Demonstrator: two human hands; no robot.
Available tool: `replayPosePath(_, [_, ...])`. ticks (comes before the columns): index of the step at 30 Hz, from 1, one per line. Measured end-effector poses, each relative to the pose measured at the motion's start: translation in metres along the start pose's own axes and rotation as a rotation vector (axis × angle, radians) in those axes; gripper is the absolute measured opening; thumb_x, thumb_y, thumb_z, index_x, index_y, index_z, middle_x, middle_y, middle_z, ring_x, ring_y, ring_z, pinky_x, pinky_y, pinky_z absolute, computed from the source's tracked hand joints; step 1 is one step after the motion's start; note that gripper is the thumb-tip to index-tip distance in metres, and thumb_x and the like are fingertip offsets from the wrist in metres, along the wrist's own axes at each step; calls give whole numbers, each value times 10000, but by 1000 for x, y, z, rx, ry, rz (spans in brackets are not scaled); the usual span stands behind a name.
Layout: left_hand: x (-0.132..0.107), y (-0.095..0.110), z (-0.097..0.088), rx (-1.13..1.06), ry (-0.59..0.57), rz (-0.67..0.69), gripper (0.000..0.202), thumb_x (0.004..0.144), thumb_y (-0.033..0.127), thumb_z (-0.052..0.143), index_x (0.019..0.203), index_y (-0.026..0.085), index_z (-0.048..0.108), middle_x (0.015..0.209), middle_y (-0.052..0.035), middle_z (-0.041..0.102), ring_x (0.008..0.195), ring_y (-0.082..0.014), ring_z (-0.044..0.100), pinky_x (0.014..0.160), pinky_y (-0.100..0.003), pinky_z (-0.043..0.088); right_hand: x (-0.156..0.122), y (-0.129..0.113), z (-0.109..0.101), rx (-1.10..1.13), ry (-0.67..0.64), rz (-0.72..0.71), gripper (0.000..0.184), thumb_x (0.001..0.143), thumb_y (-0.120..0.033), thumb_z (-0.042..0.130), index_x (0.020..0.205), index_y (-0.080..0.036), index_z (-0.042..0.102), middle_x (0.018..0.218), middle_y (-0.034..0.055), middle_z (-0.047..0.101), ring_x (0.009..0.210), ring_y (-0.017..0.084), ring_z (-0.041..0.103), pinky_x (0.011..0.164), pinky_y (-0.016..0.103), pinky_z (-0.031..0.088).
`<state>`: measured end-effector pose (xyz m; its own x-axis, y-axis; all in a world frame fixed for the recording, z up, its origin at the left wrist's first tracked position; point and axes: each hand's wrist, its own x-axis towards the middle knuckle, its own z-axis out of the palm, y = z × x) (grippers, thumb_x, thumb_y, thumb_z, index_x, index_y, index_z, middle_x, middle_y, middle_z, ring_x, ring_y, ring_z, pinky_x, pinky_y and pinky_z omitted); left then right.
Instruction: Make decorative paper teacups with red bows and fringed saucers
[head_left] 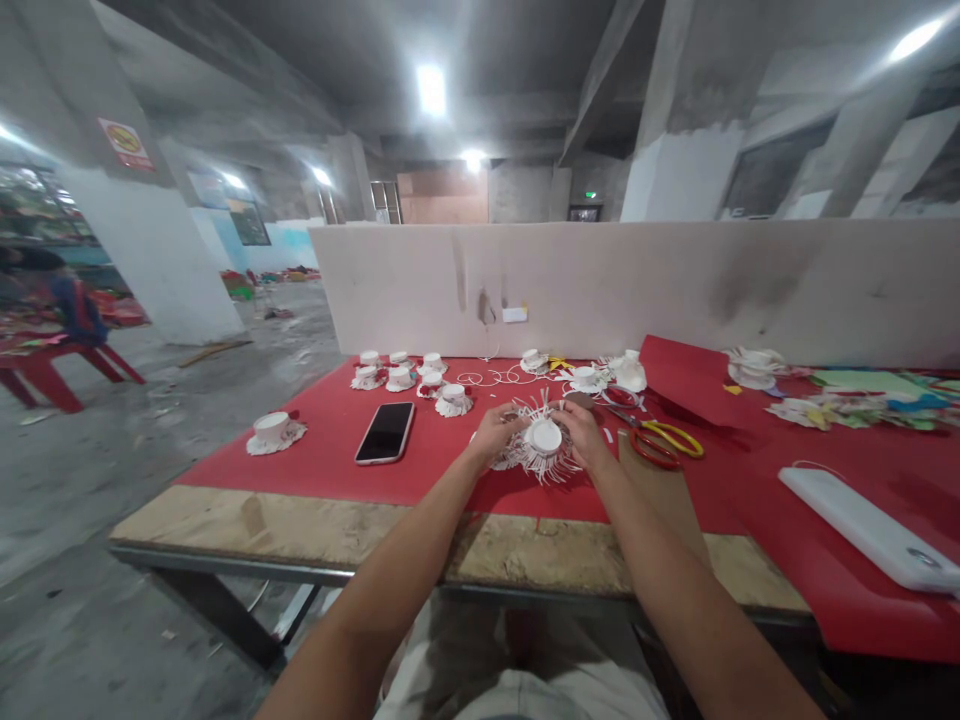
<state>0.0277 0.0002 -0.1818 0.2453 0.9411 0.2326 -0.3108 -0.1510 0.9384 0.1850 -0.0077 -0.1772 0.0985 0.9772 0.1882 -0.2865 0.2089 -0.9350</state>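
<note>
Between my hands is a white paper cup [544, 437] with its sides cut into thin strips that splay outward like a fringe. My left hand [496, 430] grips the strips on the left side, fingers pinched together. On the other side my right hand [582, 428] has its fingers closed on the strips at the right and top. Another white fringed piece [508, 458] lies partly under the cup at its left. Just right of my right hand are scissors [667, 440] with red and yellow handles.
Several small white cup shapes with frilled rims [454, 400] stand at the back left, one [271, 432] apart near the left edge. A phone [385, 432] lies on red sheeting [315, 475]. At right are a white power bank-like device [862, 525] and paper scraps [870, 405]. A pale board [600, 290] stands behind.
</note>
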Motion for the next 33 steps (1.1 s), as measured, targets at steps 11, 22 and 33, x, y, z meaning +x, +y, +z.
replayPosePath(11, [1, -1, -2, 10, -31, -5, 337, 527, 354, 801, 699, 135, 611, 542, 33, 554, 446, -72, 453, 462, -206, 322, -4, -2, 1, -11, -39, 2, 331, 477, -327, 779, 732, -182, 625, 574, -32, 594, 511, 133, 521, 511, 260, 398])
replayPosePath(22, [3, 1, -4, -4, 43, 48, 321, 574, 382, 770, 680, 154, 571, 539, 56, 513, 465, -59, 426, 481, -196, 312, 8, -2, -9, 77, 19, -74, 348, 579, -488, 729, 769, -212, 633, 708, -1, 651, 672, 168, 587, 626, 291, 451])
replayPosePath(33, [0, 0, 1, 19, -56, 8, 371, 534, 381, 799, 732, 124, 619, 616, 6, 597, 530, -96, 509, 538, -223, 381, 2, -2, -5, 56, -48, -92, 341, 491, -354, 809, 742, -200, 638, 681, -27, 625, 622, 128, 548, 628, 271, 428])
